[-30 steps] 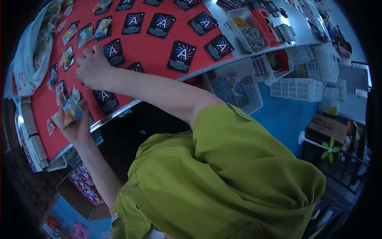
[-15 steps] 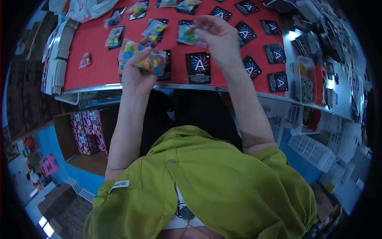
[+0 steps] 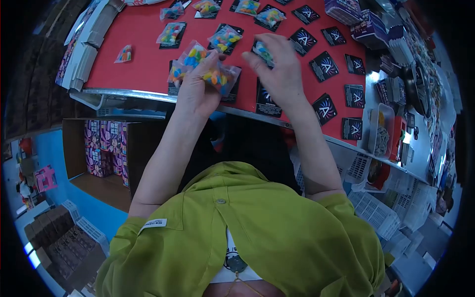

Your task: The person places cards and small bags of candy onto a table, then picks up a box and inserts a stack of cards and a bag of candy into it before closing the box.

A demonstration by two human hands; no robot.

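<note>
Several small clear bags of coloured bean-shaped pieces (image 3: 217,78) are gripped in my left hand (image 3: 199,89), thumb on top, above the near edge of the red table. Below them, dark printed cards are partly covered. My right hand (image 3: 283,72) hovers with thumb and fingers apart. Between them shows another filled bag (image 3: 263,51), lying on the table side of the hand and partly hidden by it. A black card with a white letter A (image 3: 267,101) lies under my right wrist. Just beyond my left hand, a bag (image 3: 225,38) rests on its card.
More bags on cards (image 3: 171,33) lie across the red table (image 3: 143,64), with bare cards (image 3: 324,66) at the right. A lone bag (image 3: 124,53) sits at left. Stacked white boxes (image 3: 91,44) line the left edge. A plastic tub (image 3: 381,131) stands at right; an open carton (image 3: 106,190) is below.
The view has shifted, so the table appears further right and lower. My right hand's fingers have spread away from the bag on the card. My left hand still grips its bags.
</note>
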